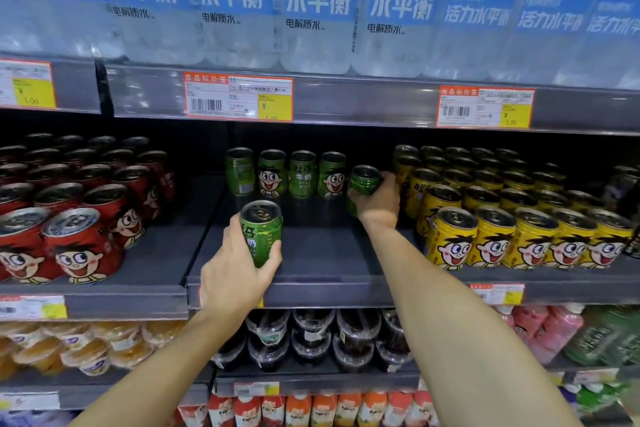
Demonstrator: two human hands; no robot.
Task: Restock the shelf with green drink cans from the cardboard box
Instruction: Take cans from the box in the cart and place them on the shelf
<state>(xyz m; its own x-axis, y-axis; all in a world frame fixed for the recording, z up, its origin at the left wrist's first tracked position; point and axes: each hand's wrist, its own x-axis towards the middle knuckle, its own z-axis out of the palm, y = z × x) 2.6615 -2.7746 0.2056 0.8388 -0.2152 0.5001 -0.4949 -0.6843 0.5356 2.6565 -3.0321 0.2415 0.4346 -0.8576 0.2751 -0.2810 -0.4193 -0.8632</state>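
Hands each grip a green can: left hand [235, 274] near shelf [311, 253] front, right hand [379, 199] far, beside back row [287, 173].

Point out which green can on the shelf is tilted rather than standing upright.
The green can gripped by the right hand, at the right end of the back row; the four cans beside it stand upright.

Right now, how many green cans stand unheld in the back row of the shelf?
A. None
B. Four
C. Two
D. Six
B: four green cans stand in a row at the back, while the left hand and right hand each hold another.
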